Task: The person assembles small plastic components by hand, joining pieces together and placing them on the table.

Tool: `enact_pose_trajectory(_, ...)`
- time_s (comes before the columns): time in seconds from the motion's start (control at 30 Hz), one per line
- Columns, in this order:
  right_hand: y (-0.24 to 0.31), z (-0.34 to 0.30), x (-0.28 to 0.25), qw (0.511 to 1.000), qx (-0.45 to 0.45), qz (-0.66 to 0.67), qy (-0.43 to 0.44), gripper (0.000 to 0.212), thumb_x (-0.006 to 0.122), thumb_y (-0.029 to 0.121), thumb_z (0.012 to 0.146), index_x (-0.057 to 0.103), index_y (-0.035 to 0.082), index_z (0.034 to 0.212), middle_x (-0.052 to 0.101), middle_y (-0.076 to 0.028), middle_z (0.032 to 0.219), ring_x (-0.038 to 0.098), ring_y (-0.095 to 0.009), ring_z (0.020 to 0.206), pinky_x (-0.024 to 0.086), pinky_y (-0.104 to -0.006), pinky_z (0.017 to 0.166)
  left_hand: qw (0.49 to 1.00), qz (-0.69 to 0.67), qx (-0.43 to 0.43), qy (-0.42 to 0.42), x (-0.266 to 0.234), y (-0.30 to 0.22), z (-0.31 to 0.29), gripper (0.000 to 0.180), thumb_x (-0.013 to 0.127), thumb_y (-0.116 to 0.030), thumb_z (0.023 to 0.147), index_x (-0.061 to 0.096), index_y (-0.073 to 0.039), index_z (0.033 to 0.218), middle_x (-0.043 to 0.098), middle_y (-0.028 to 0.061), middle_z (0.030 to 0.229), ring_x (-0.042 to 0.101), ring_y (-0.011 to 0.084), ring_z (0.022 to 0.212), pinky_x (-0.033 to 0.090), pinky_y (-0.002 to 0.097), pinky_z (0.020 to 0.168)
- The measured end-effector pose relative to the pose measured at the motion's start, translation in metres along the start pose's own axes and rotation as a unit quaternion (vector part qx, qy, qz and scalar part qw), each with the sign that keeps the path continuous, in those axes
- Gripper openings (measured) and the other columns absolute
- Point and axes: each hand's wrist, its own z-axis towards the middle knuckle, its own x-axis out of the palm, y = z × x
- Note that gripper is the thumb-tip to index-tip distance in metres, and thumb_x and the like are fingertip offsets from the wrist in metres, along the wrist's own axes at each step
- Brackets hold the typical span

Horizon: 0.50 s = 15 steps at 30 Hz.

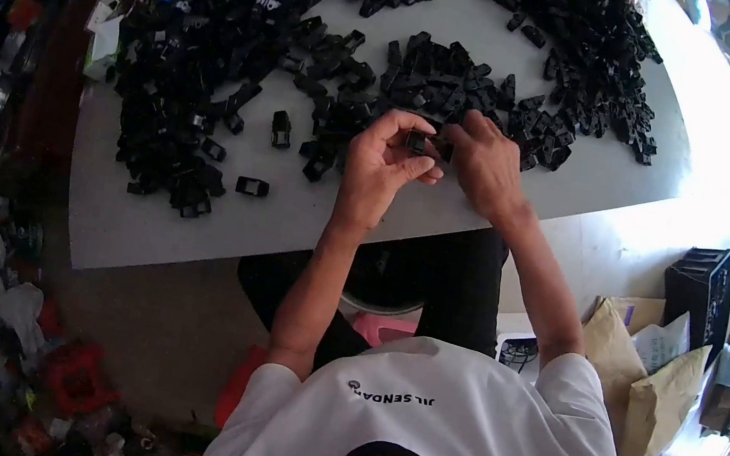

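Close together over the near part of the table, my two hands work at small black plastic pieces. My left hand [376, 172] has its thumb and fingers closed round a blocky black piece [416, 142]. Against it, my right hand [489, 167] pinches a second black piece [442, 148]; its fingertips are partly hidden. Whether the two pieces are joined cannot be made out. Left of my hands, a single black piece [280, 130] stands apart, and another [252, 186] lies nearer the table's front edge. Just beyond my fingers spreads a heap of similar pieces [442, 73].
A large pile of black pieces [213, 42] covers the left of the pale table [153, 237], and another pile [593, 54] the far right. Small boxes [103, 43] sit at the left edge. On the floor at right are a black crate [699, 290] and brown sacks [661, 409].
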Motion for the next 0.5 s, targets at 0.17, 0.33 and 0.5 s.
enact_pose_trajectory(0.17, 0.001, 0.013, 0.005, 0.996, -0.081, -0.043, 0.017, 0.021, 0.059, 0.003, 0.073, 0.059, 0.006, 0.094, 0.051, -0.013, 0.088, 0.058, -0.031, 0.085, 0.05, -0.0403, 0.065, 1.0, -0.002, -0.015, -0.001, -0.021, 0.002, -0.002, 0.024, 0.061, 0.008, 0.083, 0.054, 0.0, 0.105, 0.058, 0.0059, 0.088, 0.064, 0.013, 0.075, 0.056, 0.0266, 0.07)
enact_pose_trajectory(0.33, 0.026, 0.014, -0.021, 0.976, 0.059, 0.205, -0.034, 0.028, 0.055, -0.014, 0.076, 0.059, -0.001, 0.1, 0.053, -0.009, 0.093, 0.062, -0.018, 0.078, 0.052, -0.0278, 0.065, 1.0, -0.005, -0.006, -0.026, -0.03, 0.011, -0.01, 0.025, 0.06, 0.009, 0.083, 0.053, 0.0, 0.105, 0.058, 0.0055, 0.088, 0.063, 0.0129, 0.077, 0.056, 0.027, 0.071)
enact_pose_trajectory(0.5, 0.061, -0.001, -0.02, 0.82, 0.142, 0.551, -0.055, 0.015, 0.06, -0.004, 0.084, 0.061, -0.003, 0.1, 0.056, -0.007, 0.097, 0.062, -0.013, 0.075, 0.053, -0.025, 0.064, 1.0, -0.007, 0.012, -0.013, -0.029, 0.016, -0.009, 0.027, 0.059, 0.011, 0.082, 0.052, 0.0, 0.106, 0.058, 0.0058, 0.089, 0.063, 0.013, 0.08, 0.056, 0.0274, 0.072)
